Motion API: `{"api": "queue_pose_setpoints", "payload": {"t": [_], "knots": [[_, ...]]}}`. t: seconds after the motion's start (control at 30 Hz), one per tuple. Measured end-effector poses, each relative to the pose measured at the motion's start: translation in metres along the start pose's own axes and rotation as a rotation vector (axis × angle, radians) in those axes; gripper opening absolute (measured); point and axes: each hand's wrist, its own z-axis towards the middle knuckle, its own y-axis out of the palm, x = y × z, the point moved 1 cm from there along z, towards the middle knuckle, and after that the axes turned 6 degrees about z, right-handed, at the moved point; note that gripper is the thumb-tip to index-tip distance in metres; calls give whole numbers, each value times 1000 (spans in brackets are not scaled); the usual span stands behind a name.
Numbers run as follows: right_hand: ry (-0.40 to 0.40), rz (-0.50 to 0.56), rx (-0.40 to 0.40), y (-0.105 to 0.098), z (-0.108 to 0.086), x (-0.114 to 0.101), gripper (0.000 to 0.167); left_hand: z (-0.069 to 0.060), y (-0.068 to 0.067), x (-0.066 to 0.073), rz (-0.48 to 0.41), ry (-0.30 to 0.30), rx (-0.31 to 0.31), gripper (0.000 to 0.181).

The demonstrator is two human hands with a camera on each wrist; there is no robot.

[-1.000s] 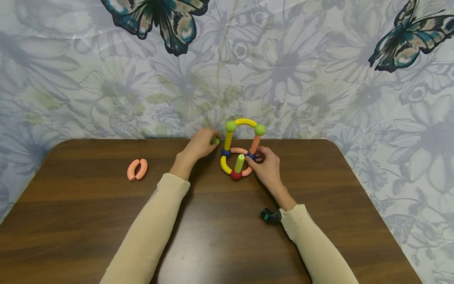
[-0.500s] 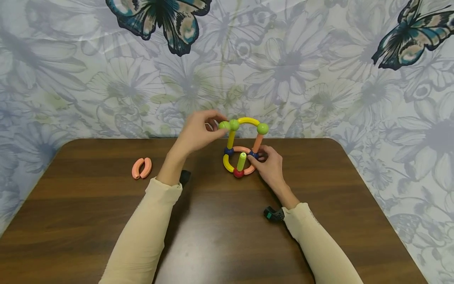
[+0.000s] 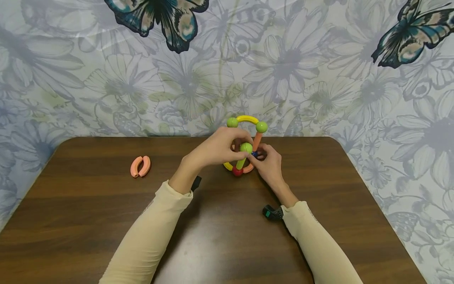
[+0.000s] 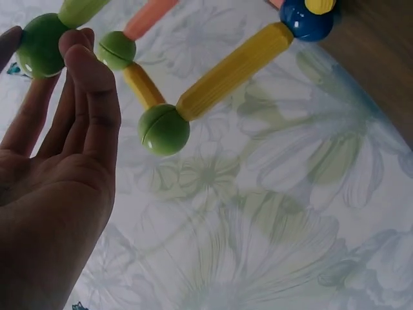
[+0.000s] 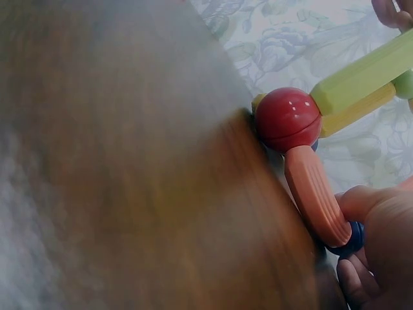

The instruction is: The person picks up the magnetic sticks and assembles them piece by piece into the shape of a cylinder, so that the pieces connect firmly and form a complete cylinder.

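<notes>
My left hand (image 3: 221, 146) pinches a green ball (image 3: 246, 148), which sits at the top of the light green stick (image 3: 240, 163); in the left wrist view the same ball (image 4: 42, 46) touches the stick's end. That stick rises from a red ball (image 3: 237, 171), seen close in the right wrist view (image 5: 288, 120). With thumb and fingers my right hand (image 3: 270, 165) grips the dark blue ball (image 5: 349, 239) at the end of a curved pink piece (image 5: 316, 195). Behind, a yellow arch (image 3: 248, 118) joins two more green balls (image 3: 232, 122) (image 3: 261, 127).
Two curved pink pieces (image 3: 135, 167) (image 3: 144, 166) lie at the left of the brown table (image 3: 88, 221). A wall covering (image 3: 301, 79) with flowers and butterflies stands behind the table's far edge. A dark band (image 3: 272, 213) is at my right sleeve.
My left hand has picked up the green ball from the left of the structure, then carried it right and forward onto the light green stick. My right hand has kept its grip.
</notes>
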Motion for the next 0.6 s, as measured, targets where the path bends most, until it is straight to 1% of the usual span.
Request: {"api": "queue_pose_setpoints", "payload": {"t": [0.03,0.33,0.5,0.6], "knots": [[1,2,0,0,0,0,35,0,1,0,1,-6,-10,15],[-8,1,7,0,1,2,34,2,0,0,33,-51,-28,21],[-4,3,2,1,1,2,35,0,-1,-2,16,-55,-37,21],[-4,-5,-4,0,0,2,35,-1,-1,-2,9,-53,-30,23]]}}
